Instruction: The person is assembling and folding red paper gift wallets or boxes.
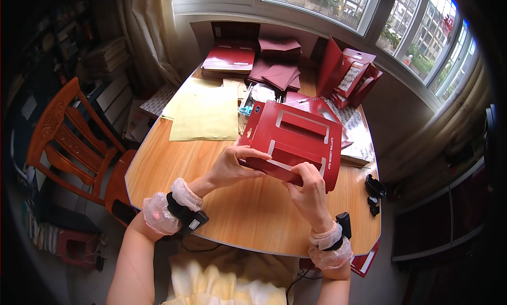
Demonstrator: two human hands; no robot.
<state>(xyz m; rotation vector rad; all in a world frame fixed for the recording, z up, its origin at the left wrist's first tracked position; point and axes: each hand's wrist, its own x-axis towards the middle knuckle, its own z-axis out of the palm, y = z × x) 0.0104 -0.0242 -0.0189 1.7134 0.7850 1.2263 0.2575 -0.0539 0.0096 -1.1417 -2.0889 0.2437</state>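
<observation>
A flat red cardboard package [296,159] with cut-out window panels and a hang hole is held tilted above the near half of the table. My left hand [229,166] grips its left corner, with the thumb stretched along the near edge and the fingers partly hidden behind. At the near edge, right of its middle, my right hand [308,187] pinches the card with bent fingers. Beyond the package lie teal-handled scissors [245,110] and a white round thing [262,93] in a tray. Whether anything is inside the package cannot be seen.
Yellow paper sheets [203,112] cover the table's left side. Red card stacks [228,56] and dark red envelopes [281,75] sit at the back. Upright red packages [351,75] stand at the back right. Small black objects [374,186] lie by the right edge; a wooden chair [79,141] is left.
</observation>
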